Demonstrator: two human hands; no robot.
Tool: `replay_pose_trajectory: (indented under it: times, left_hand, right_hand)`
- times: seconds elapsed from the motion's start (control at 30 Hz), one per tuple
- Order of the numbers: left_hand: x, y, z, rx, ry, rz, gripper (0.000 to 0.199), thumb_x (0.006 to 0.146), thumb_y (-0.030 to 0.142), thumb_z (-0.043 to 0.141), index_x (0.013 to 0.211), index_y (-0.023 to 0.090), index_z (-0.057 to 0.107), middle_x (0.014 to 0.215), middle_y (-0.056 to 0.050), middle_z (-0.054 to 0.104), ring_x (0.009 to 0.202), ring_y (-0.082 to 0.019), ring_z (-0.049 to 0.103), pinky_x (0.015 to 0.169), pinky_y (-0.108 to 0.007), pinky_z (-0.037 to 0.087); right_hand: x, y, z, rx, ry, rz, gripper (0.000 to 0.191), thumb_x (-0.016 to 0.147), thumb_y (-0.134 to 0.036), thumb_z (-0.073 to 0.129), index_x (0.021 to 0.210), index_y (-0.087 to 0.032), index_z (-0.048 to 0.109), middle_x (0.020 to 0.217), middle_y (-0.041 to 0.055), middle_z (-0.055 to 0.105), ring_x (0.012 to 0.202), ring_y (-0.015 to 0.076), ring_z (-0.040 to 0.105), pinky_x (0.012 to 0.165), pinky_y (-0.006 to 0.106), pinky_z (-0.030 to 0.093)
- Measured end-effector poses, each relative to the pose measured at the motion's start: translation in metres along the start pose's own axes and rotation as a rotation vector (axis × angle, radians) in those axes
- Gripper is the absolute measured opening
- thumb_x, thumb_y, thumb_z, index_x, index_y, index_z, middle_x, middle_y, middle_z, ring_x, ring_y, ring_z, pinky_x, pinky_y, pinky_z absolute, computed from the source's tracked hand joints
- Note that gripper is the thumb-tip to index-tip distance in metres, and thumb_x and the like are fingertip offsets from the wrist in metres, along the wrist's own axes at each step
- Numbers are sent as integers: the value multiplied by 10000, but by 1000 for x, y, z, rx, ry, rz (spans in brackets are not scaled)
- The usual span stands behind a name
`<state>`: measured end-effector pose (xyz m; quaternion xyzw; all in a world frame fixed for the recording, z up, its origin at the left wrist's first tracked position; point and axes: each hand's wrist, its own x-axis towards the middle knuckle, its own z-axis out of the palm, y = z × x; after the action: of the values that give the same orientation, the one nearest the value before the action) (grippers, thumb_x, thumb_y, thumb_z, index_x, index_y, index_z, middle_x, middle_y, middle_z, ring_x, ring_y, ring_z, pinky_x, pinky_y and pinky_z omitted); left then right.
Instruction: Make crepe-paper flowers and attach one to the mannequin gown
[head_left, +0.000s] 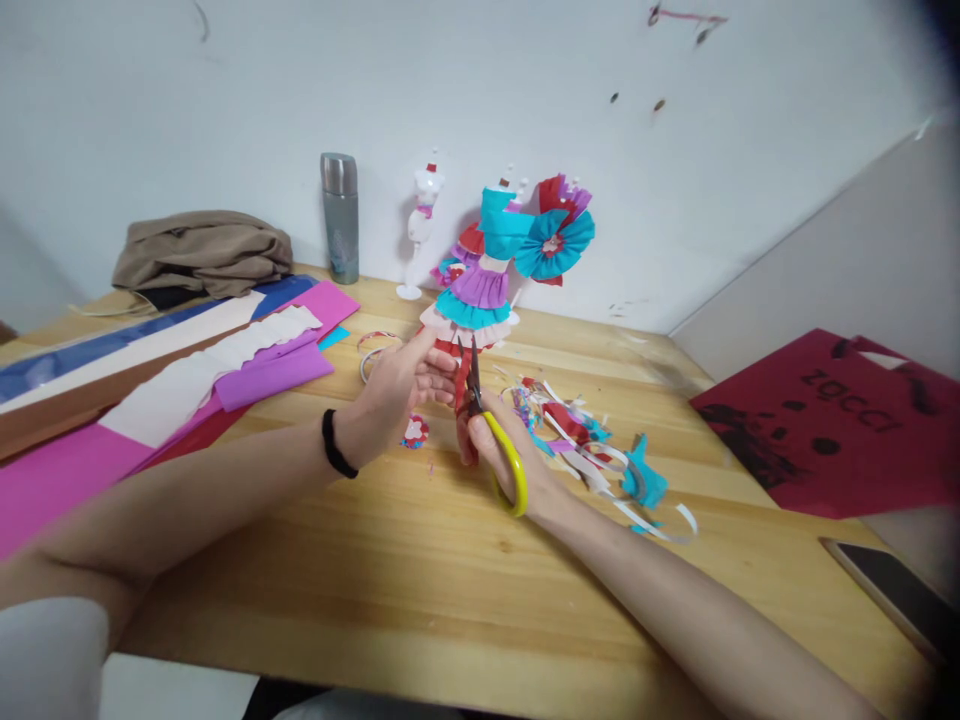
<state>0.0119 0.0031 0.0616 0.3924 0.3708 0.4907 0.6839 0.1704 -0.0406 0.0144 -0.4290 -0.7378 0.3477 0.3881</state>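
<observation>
Working right at the hem here, with the paper dress (482,288) as the landmark for everything. The right hand (537,468) is closed around yellow-handled scissors (517,478), blades parted and pointing up at the red strip (463,382) just below the dress, probably angled so the tips reach the paper without squashing the ruffles. The left hand (381,402) is about half open, fingers loosely curled beside that strip, I guess to steady it or keep it out of the way. Can't tell if the fingertips actually have hold of it, sorry.

The dress itself is upright just beyond both hands, its hem near the left thumb and the scissor tips. Colored sheets (274,378) lie well left of it and cut scraps (576,460) sit to its right on the near side, maybe to leave elbow room in front.
</observation>
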Motion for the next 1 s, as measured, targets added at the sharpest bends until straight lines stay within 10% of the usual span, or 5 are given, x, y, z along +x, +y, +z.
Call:
replay_pose_trajectory:
  times: [0.37,0.63,1.0]
  left_hand:
    - [21,-2,-20,-42,-128,-182,598,811,726,584,640,153,609,663,-117,688,610,-185,657,673,-328,543]
    - [10,23,-11,-143,-183,60,193,875,281,661,1001,137,689,965,-111,750,795,-168,699,778,-291,545]
    - [4,27,-10,142,-170,341,288,716,169,782,1001,138,761,892,-57,754,798,-138,688,788,-274,538]
  right_hand:
    - [-5,-5,-2,75,-103,-5,549,928,-735,352,1010,-221,526,657,4,528,581,183,507,571,341,384]
    - [-7,-4,-1,161,-107,-18,547,924,-734,370,984,-213,526,659,-3,539,601,171,518,594,327,398]
    - [-8,1,0,228,-94,-37,554,938,-703,387,1112,-196,526,650,-23,532,582,159,533,581,301,401]
